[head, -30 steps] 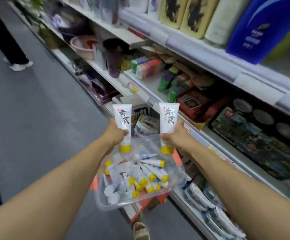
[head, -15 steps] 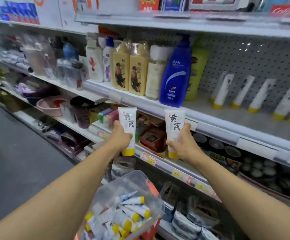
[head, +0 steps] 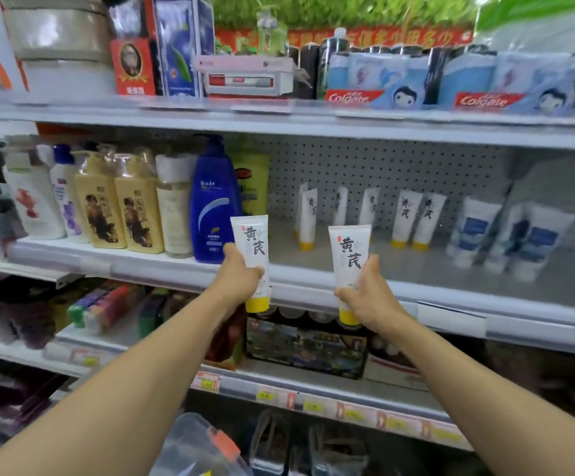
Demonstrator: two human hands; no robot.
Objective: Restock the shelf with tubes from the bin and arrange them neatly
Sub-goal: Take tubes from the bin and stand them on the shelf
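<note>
Two tubes, left tube [head: 251, 255] and right tube [head: 350, 259], gripped in left hand [head: 241, 280] and right hand [head: 365, 297], are now raised from the bin [head: 193, 448] to the shelf [head: 451, 269] front edge, ready for placing.

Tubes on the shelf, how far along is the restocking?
Done: several yellow-capped tubes stand at the back of the shelf. In hand: the left hand and right hand each hold one tube, not yet placed. Left: the shelf front is bare; the bin contents are unseen.
</note>
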